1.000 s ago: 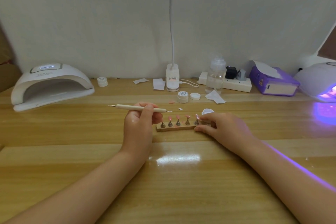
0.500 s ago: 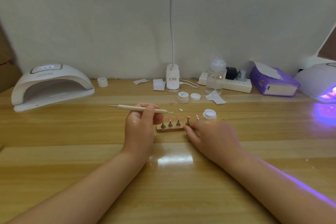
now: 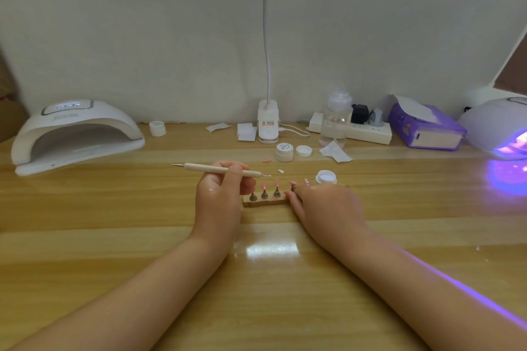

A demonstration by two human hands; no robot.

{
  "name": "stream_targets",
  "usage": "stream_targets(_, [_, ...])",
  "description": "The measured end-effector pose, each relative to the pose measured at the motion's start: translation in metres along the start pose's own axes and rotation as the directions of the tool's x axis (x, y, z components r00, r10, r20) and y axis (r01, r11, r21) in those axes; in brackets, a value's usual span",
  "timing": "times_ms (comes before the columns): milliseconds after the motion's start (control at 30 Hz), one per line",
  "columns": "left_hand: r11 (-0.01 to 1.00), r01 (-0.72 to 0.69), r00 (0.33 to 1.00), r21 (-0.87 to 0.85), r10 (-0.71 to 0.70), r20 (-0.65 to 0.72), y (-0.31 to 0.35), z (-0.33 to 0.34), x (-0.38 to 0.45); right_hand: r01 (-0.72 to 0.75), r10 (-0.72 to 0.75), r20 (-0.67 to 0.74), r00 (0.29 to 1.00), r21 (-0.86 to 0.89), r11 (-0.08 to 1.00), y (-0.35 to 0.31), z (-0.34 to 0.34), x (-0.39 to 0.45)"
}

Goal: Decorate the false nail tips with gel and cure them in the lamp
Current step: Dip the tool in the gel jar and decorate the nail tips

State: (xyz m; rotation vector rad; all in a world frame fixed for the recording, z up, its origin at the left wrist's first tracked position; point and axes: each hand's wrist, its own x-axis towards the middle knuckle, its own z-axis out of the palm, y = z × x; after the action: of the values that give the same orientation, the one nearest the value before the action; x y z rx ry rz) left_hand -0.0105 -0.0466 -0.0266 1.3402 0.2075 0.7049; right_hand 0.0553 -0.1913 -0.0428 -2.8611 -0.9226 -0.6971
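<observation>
A small wooden holder (image 3: 263, 202) stands at the table's middle with a row of metal stands carrying pink false nail tips (image 3: 264, 186). My left hand (image 3: 219, 199) grips a cream dotting tool (image 3: 216, 169) held level, its fine tip just above the row's left part. My right hand (image 3: 325, 208) lies palm down over the holder's right end, fingertips touching it beside the fourth stand; the thumb is hidden. An open white gel jar (image 3: 326, 177) sits right behind that hand. A white curing lamp (image 3: 77, 134) stands far left, and a second one (image 3: 496, 125) glows purple at far right.
At the back stand a desk lamp base (image 3: 268, 125), a closed jar (image 3: 284, 152) with a loose lid (image 3: 303, 151), a clear bottle (image 3: 336, 120), a power strip (image 3: 368, 132), a purple tissue box (image 3: 427, 129) and a small jar (image 3: 157, 128). Two loose tips (image 3: 281, 171) lie behind the holder.
My right hand slid left from the holder's right end and now covers its right part. The left hand and the tool have barely moved.
</observation>
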Motion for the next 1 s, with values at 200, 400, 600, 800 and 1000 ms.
stream_targets(200, [1.000,0.001,1.000,0.006,-0.001,-0.002,-0.001,-0.001,0.000,-0.007,0.007,0.005,1.000,-0.004,1.000,0.002,-0.001,-0.001])
stream_targets(400, [1.000,0.005,1.000,0.009,-0.005,-0.007,-0.002,0.000,0.000,-0.002,0.002,-0.016,1.000,0.009,1.000,0.002,0.001,-0.001])
stream_targets(600, [1.000,-0.005,1.000,0.019,0.005,-0.004,-0.002,0.000,0.000,-0.001,0.002,-0.034,0.999,0.045,0.999,0.001,-0.002,-0.001])
stream_targets(800, [1.000,-0.018,1.000,0.018,0.018,-0.002,-0.003,-0.004,0.001,-0.008,0.026,-0.124,0.992,0.141,0.990,-0.002,-0.010,-0.009])
stream_targets(1000, [0.999,-0.019,1.000,0.025,0.019,0.011,-0.003,-0.005,0.002,-0.004,0.024,-0.149,0.989,0.133,0.991,0.002,-0.013,-0.014])
